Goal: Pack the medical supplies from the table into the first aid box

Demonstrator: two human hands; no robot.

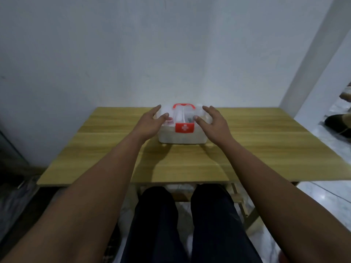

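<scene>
One first aid box [182, 133], one table [266, 149], two hands.

You sit at a light wooden table [266, 141] whose far edge meets a plain white wall [133, 44]. Past its right edge you see pale glossy floor tiles [326, 204] and a dark shoe [337, 123] lying on them. Below the near edge, your dark trousers [161, 224] show, with a wooden table leg [245, 209] slanting beside the right knee.
</scene>
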